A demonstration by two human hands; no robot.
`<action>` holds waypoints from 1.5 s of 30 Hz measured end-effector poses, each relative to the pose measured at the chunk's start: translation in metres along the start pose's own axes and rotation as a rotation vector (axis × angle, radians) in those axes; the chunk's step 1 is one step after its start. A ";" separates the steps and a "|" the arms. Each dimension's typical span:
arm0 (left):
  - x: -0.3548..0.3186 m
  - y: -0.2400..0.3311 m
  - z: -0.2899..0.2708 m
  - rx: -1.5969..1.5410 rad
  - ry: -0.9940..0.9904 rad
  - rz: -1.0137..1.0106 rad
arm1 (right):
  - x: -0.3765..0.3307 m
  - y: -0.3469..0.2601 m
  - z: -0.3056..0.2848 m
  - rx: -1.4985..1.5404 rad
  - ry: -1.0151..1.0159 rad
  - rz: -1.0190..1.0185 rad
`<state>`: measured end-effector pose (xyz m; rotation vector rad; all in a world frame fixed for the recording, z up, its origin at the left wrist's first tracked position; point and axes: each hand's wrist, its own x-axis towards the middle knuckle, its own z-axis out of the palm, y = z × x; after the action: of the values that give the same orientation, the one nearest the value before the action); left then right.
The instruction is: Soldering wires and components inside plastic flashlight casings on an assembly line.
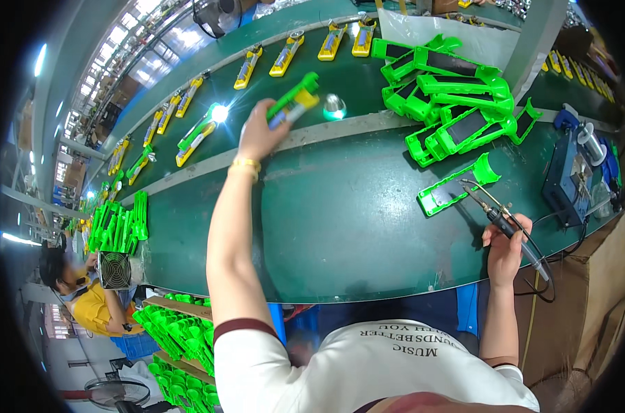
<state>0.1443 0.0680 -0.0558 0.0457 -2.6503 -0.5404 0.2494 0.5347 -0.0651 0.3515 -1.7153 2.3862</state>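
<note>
My left hand (261, 134) is closed around a green and yellow work light (293, 103), holding it over the far green belt. Just right of it is a round silver lamp head (334, 107) with a greenish glow; whether a wire joins them I cannot tell. My right hand (506, 248) grips a soldering iron (498, 219) with a thin metal tube along its front. Its tip is over or near a green plastic housing (442, 196) with a dark panel, lying on the bench. The fingers of my left hand are partly hidden behind the work light.
Green housings (457, 82) are heaped at the back right. A blue soldering unit (566, 177) with a solder spool (589, 141) stands at the right edge. Yellow lights (286, 54) line the belt, one shining brightly. Further left are stacked green parts (120, 224), a fan box (114, 270) and a co-worker (96, 306).
</note>
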 end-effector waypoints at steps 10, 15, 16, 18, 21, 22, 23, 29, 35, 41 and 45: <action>0.020 0.009 0.010 0.132 0.043 -0.002 | 0.030 0.003 -0.037 -0.100 -0.136 -0.068; 0.024 0.016 0.018 0.160 0.086 -0.040 | 0.073 0.002 -0.037 -0.225 -0.298 -0.064; 0.025 0.010 0.017 0.176 0.085 -0.052 | 0.072 0.004 -0.038 -0.272 -0.311 -0.031; 0.031 0.000 0.017 0.165 0.102 -0.053 | 0.064 0.007 -0.039 -0.335 -0.332 0.028; 0.047 -0.005 0.017 0.350 0.163 0.035 | 0.039 0.000 -0.022 -0.161 -0.354 0.071; 0.057 0.003 0.018 0.295 0.160 0.090 | 0.033 0.001 -0.018 -0.134 -0.337 0.083; 0.069 0.013 0.021 0.239 0.157 0.145 | 0.025 0.005 -0.020 -0.127 -0.303 0.107; 0.170 0.041 0.086 0.121 0.061 -0.003 | 0.008 0.007 0.015 0.062 -0.140 0.264; 0.212 0.028 0.146 0.162 -0.021 -0.395 | 0.002 0.012 0.027 0.087 -0.158 0.284; 0.143 0.050 0.081 -0.070 -0.012 -0.114 | -0.004 0.011 0.023 0.050 -0.155 0.304; 0.025 0.056 0.007 -0.714 -0.273 -0.069 | 0.001 0.019 0.021 0.162 -0.098 0.334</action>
<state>0.1214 0.1193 -0.0296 -0.1614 -2.5455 -1.5736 0.2454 0.5084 -0.0754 0.2210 -1.7440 2.7990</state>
